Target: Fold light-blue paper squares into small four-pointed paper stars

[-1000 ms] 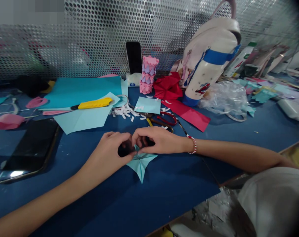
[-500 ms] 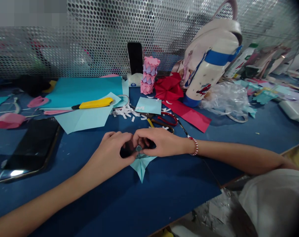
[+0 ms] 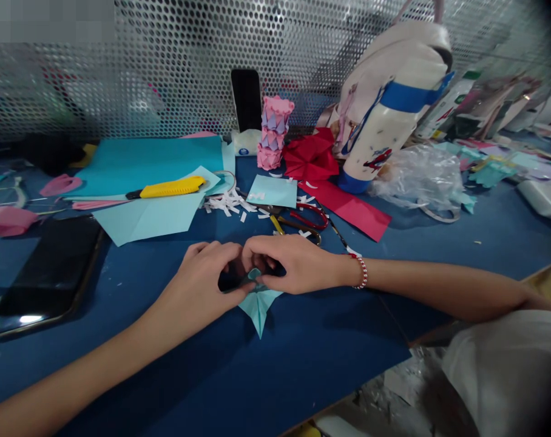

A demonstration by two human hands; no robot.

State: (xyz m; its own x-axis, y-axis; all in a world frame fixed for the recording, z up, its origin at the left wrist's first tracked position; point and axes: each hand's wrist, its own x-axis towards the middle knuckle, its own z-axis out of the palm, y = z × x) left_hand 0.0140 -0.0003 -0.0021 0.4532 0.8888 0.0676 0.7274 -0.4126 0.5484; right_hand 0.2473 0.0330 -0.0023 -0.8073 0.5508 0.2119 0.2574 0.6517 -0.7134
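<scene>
A light-blue folded paper piece rests on the blue table, its pointed tip toward me. My left hand curves in from the left, with its thumb pressed on the paper's upper part. From the right, my right hand pinches the same folded paper between thumb and bent fingers. Both sets of fingertips meet at the paper's far end, where a small rounded bit stands up. Part of the paper is hidden behind the hands.
Behind the hands lie a yellow cutter, light-blue sheets, white paper scraps, red-handled scissors and a red strip. A phone lies at left. A bottle and a bag stand behind at right.
My view has shifted slightly. Both hands keep their hold on the folded paper with only small finger movements; the rounded bit at its far end shows a little more.
</scene>
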